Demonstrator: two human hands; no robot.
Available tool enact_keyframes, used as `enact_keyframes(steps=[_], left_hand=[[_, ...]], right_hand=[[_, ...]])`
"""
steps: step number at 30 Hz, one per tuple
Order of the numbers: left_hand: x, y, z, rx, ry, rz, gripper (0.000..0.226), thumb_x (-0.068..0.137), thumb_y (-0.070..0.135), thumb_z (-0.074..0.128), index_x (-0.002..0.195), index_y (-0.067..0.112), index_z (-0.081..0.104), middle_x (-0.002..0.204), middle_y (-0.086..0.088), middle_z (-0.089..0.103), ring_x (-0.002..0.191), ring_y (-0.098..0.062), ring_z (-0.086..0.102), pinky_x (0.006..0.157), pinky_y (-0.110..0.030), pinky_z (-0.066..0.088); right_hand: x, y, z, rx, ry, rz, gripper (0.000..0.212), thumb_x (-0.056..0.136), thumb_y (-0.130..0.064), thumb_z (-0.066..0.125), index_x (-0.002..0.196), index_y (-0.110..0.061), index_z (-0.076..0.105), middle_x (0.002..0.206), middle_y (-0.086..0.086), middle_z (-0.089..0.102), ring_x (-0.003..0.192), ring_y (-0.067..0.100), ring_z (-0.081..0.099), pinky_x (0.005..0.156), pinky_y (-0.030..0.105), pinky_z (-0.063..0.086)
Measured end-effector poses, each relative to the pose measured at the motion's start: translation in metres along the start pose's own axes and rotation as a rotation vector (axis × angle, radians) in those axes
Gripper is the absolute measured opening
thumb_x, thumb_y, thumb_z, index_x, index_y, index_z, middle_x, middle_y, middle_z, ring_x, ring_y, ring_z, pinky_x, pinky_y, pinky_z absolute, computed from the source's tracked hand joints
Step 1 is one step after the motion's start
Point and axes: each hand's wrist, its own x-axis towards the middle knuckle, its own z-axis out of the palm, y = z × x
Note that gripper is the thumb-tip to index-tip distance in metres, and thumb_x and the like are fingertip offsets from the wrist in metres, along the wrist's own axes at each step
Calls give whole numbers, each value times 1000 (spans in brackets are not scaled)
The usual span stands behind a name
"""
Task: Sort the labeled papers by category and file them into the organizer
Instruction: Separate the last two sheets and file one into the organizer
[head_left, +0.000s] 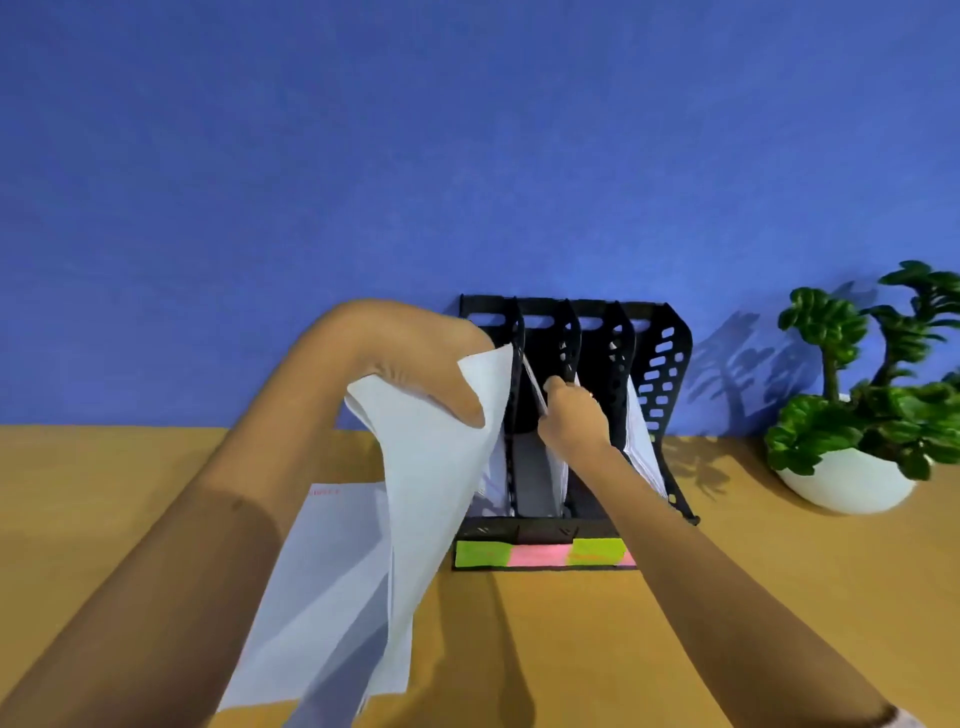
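A black slotted file organizer (662, 364) stands upright against the blue wall, with green and pink labels (540, 553) along its front base. My left hand (415, 358) is raised in front of its left end, shut on a hanging stack of white papers (421, 493). My right hand (571, 415) reaches into a middle slot, pinching the edge of a thin white sheet (534, 385) that slants down into that slot. More white papers (641, 447) stand in the rightmost slot. Another sheet (332, 545) with a red label lies flat on the table under the stack.
The organizer sits on a wooden table (727, 597). A green plant in a white bowl-shaped pot (852, 483) stands at the right, close to the wall.
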Motion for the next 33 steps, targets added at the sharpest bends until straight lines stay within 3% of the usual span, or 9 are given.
enact_keyframes(steps=[4,6,9,13,19,22,24,28,33], left_hand=[[12,23,-5,-149,143,65,26,80,36,70,103,33,58,95,13,68,79,-4,67,61,-21,52],[24,30,-6,-218,210,61,30,80,36,70,106,35,56,97,15,67,81,-5,67,63,-25,53],[52,37,-1,-291,322,35,44,80,38,68,120,34,50,107,9,65,93,-14,66,81,-37,56],[94,36,10,-410,482,36,52,83,34,65,130,28,44,123,5,57,107,-19,58,92,-42,51],[154,26,45,-619,616,22,53,88,24,62,136,20,40,134,-3,52,120,-24,50,99,-42,44],[177,22,68,-536,631,-58,54,89,21,60,137,18,38,132,-8,52,117,-28,51,90,-37,45],[190,21,83,-496,609,-116,48,88,18,59,132,11,42,124,-14,56,111,-32,54,83,-35,46],[209,23,112,-314,587,-235,22,91,18,53,105,1,50,105,-22,61,98,-38,58,74,-39,46],[222,23,132,-291,688,-314,23,96,15,39,81,3,51,95,-25,63,84,-38,57,61,-34,33]], right_hand=[[0,18,-11,46,21,22,24,80,8,50,101,0,54,80,15,57,66,32,51,45,29,30],[0,25,-17,85,25,24,27,80,7,51,106,0,54,85,17,60,69,32,55,49,31,36],[-2,36,-25,145,23,26,30,82,4,53,111,1,54,99,21,63,87,38,62,60,33,42],[-8,44,-35,192,21,18,32,81,5,50,113,1,52,100,21,63,88,37,61,63,36,47],[-10,50,-41,192,33,-25,26,82,5,49,108,2,51,92,21,61,77,32,54,56,30,34],[-10,52,-40,211,60,-37,22,83,4,50,104,2,53,79,15,52,69,29,49,45,27,24],[-10,50,-38,224,76,-41,21,81,6,48,101,3,53,75,15,53,66,31,51,43,27,26],[-13,42,-32,287,88,-49,25,80,6,47,104,5,55,85,23,63,76,39,61,58,41,49],[-15,32,-20,306,63,-78,15,87,-6,50,96,2,58,89,21,65,80,39,61,61,39,47]])
